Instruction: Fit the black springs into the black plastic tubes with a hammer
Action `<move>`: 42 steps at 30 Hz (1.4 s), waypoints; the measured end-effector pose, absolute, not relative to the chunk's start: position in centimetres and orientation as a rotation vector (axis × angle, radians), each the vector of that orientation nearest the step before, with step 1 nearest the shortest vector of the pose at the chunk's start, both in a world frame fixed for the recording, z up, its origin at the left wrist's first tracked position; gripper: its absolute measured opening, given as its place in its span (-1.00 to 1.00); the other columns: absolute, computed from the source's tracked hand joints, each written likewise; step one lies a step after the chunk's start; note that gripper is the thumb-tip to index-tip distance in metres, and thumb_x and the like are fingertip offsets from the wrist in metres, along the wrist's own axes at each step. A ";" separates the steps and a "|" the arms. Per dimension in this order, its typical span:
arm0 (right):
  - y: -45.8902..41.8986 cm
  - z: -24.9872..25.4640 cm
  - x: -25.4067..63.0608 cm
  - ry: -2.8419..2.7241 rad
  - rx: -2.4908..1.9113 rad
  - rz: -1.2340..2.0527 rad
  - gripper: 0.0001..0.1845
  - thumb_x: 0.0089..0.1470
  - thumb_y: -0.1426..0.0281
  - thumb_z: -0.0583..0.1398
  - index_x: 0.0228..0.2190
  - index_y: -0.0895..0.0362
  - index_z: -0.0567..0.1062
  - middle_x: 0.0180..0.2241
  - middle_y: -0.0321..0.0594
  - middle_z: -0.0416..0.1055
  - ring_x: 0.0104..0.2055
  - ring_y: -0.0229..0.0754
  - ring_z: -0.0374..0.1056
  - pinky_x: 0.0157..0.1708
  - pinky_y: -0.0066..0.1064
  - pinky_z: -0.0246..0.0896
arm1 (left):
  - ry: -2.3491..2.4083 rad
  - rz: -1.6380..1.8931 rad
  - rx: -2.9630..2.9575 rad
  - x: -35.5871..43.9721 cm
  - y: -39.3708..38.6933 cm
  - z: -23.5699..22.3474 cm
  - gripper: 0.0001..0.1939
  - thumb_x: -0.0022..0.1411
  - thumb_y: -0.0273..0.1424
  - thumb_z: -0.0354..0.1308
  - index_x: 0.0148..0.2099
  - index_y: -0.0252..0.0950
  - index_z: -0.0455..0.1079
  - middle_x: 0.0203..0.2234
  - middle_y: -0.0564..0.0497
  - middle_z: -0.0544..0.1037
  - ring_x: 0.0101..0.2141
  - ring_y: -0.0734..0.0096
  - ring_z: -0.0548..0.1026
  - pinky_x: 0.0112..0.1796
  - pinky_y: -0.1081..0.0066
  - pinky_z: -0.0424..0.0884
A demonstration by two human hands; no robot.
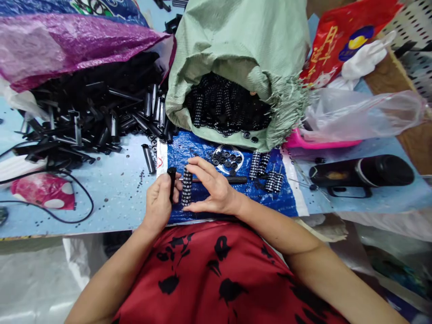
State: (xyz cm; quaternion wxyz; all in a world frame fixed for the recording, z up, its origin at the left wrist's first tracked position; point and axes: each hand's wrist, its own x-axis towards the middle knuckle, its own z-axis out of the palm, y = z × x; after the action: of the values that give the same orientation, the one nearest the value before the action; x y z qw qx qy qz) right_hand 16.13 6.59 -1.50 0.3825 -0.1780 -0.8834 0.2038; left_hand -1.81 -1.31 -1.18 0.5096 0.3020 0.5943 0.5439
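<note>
My left hand point(158, 202) is closed round a short black plastic tube point(172, 182), held upright near the table's front edge. My right hand point(211, 186) pinches a stack of small black rings point(186, 186) between thumb and fingers, right beside the tube. Both hands hover over a blue woven sheet point(209, 155). More ring stacks point(266, 171) and loose black rings point(227, 159) lie on that sheet to the right. A thin black rod point(236, 180) lies just past my right fingers.
A green woven sack point(236, 49) full of black rings stands behind the sheet. A heap of black tubes point(91, 112) spills from a purple bag point(67, 45) at the left. A black cylinder point(364, 173), clear plastic bag point(364, 114), red bag point(340, 36) and black cable point(67, 198) lie around.
</note>
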 end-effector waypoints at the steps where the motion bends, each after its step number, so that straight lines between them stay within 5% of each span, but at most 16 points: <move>1: 6.3 -1.4 16.0 -2.247 -0.449 0.521 0.07 0.16 -0.08 0.32 0.42 0.24 0.09 0.29 0.18 0.21 0.41 -0.02 0.22 0.38 -0.18 0.34 | 1.439 1.336 0.710 -1.6 -1.4 -1.4 -0.48 0.42 0.08 0.12 -0.16 -0.30 0.56 -0.54 0.05 0.45 -0.57 0.54 0.31 -0.51 0.49 0.28; 9: 5.3 -2.0 15.9 -2.256 -0.418 0.452 0.05 0.21 -0.04 0.29 0.44 0.28 0.05 0.27 0.17 0.25 0.42 -0.03 0.21 0.40 -0.20 0.32 | 1.311 1.459 0.483 0.0 -1.8 -2.0 -0.63 0.28 -0.04 0.37 -0.06 -0.20 0.62 -0.30 0.05 0.60 -0.34 0.47 0.48 -0.30 0.49 0.43; 14: 4.8 -2.2 16.4 -2.240 -0.470 0.438 0.05 0.21 -0.05 0.29 0.43 0.27 0.06 0.30 0.18 0.22 0.44 -0.03 0.18 0.43 -0.19 0.29 | 1.210 1.450 0.270 0.2 -1.7 -1.0 -0.59 -0.06 -0.18 0.62 -0.20 -0.25 0.65 -0.28 0.04 0.67 -0.30 0.50 0.56 -0.18 0.53 0.51; 20: 4.4 -2.5 17.1 -2.315 -0.459 0.521 0.00 0.24 -0.09 0.24 0.37 0.37 0.13 0.32 0.25 0.16 0.47 -0.04 0.12 0.45 -0.24 0.22 | 1.176 1.195 0.250 -1.7 -2.0 -0.6 -0.59 -0.10 -0.20 0.63 -0.25 -0.30 0.64 -0.44 0.03 0.64 -0.48 0.47 0.54 -0.25 0.38 0.61; 30: 3.9 -3.1 19.4 -2.381 -0.528 0.548 -0.04 0.25 -0.10 0.23 0.35 0.35 0.24 0.34 0.23 0.20 0.48 -0.06 0.12 0.45 -0.24 0.21 | 1.230 1.115 0.205 -0.5 -2.3 -0.6 -0.47 -0.22 -0.20 0.68 -0.23 -0.26 0.56 -0.41 0.01 0.67 -0.45 0.32 0.61 -0.32 0.30 0.66; 34: 3.0 -1.7 25.1 -2.456 -0.734 0.451 -0.29 0.27 -0.03 0.24 0.21 0.24 0.41 0.05 0.01 0.50 0.10 -0.18 0.46 0.16 -0.33 0.44 | 1.406 1.308 0.317 -2.5 -2.9 -0.4 -0.44 -0.25 -0.17 0.68 -0.22 -0.20 0.53 -0.43 0.04 0.67 -0.47 0.35 0.61 -0.42 0.42 0.63; 37: 1.7 -1.4 29.4 -2.621 -1.073 0.367 -0.55 0.33 0.11 0.23 0.04 0.21 0.50 -0.05 -0.05 0.48 -0.13 -0.24 0.46 -0.18 -0.43 0.43 | 1.475 1.394 0.355 -4.2 -3.3 -0.6 -0.52 -0.15 -0.21 0.64 -0.24 -0.20 0.50 -0.44 0.04 0.67 -0.47 0.34 0.62 -0.41 0.41 0.65; 42: 2.7 -2.1 30.6 -2.524 -1.107 0.345 -0.72 0.43 0.32 0.10 -0.06 0.21 0.53 -0.13 -0.10 0.45 -0.10 -0.28 0.41 -0.10 -0.45 0.42 | 1.525 1.356 0.315 -3.8 -3.2 -1.0 -0.44 -0.22 -0.16 0.66 -0.24 -0.22 0.47 -0.46 0.01 0.68 -0.50 0.33 0.62 -0.44 0.42 0.64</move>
State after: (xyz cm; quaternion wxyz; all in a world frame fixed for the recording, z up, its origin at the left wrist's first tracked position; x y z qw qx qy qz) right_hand 30.62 2.66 -2.08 0.1811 -0.3921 -0.8936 0.1220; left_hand -3.82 -3.22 -1.03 0.5126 0.1309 0.6340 0.5640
